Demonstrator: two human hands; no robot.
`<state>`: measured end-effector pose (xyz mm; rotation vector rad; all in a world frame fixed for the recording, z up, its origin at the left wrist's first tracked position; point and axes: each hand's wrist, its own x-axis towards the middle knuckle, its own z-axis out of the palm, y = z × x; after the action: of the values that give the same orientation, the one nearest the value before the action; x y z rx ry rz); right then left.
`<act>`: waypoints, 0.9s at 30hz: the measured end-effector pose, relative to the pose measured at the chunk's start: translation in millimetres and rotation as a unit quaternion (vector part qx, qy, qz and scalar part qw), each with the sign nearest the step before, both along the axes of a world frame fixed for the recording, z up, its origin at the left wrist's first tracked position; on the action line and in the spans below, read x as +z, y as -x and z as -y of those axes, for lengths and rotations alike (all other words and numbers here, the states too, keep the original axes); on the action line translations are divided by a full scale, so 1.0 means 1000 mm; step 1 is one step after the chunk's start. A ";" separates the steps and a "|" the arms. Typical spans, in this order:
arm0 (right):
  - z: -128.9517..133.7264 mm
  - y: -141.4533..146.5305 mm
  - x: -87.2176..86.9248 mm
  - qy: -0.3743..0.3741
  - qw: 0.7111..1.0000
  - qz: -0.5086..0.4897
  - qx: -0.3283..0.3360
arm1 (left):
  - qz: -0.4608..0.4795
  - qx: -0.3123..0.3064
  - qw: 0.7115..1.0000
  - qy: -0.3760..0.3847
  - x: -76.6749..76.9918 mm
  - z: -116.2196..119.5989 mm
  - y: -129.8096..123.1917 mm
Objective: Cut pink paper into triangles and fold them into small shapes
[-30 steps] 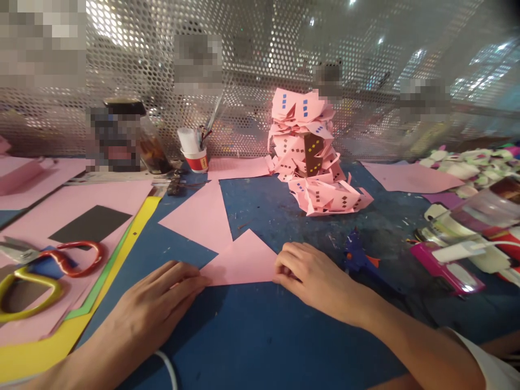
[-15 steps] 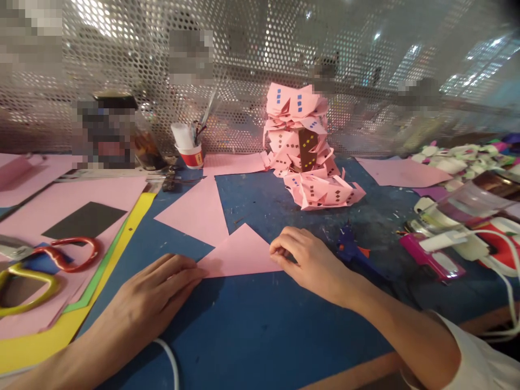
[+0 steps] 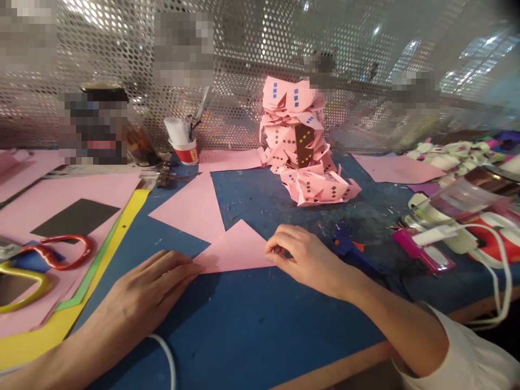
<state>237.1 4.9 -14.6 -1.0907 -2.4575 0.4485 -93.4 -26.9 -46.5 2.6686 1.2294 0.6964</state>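
A pink sheet of paper (image 3: 238, 248), folded into a triangle, lies on the blue table with its point away from me. My left hand (image 3: 162, 279) has its fingers pressed together on the left corner. At the right corner, my right hand (image 3: 298, 252) pinches the paper between thumb and curled fingers. Just behind it, another pink paper triangle (image 3: 193, 205) lies flat, its near corner meeting the folded one. Farther back stands a stack of folded pink paper pieces (image 3: 280, 116) with small blue, brown and yellow squares on them.
Pink, green and yellow sheets (image 3: 132, 211) lie at left under red-handled scissors (image 3: 83, 252) and a yellow-handled pair (image 3: 43, 290). A blue glue gun (image 3: 344, 238) lies beyond my right forearm. At right are a magenta device (image 3: 433, 260) and white cables (image 3: 504, 276).
The whole view has shifted slightly, so things appear a little farther left and up. Both hands stay at the corners of the folded paper, with hardly any movement.
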 end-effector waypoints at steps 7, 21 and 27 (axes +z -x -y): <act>0.002 0.001 -0.007 0.010 0.998 0.045 0.029 | -0.013 0.003 0.999 -0.029 0.001 0.000 -0.001; 0.003 0.004 -0.008 -0.053 0.993 0.090 0.055 | -0.025 0.005 0.999 -0.037 0.006 0.001 -0.004; 0.004 0.005 -0.008 -0.096 0.985 0.126 0.070 | -0.025 0.002 0.999 -0.033 0.007 0.001 -0.005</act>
<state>231.6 1.1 -22.6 -0.9481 -2.7436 0.1150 -88.4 -28.0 -39.4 2.7543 1.2446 0.6855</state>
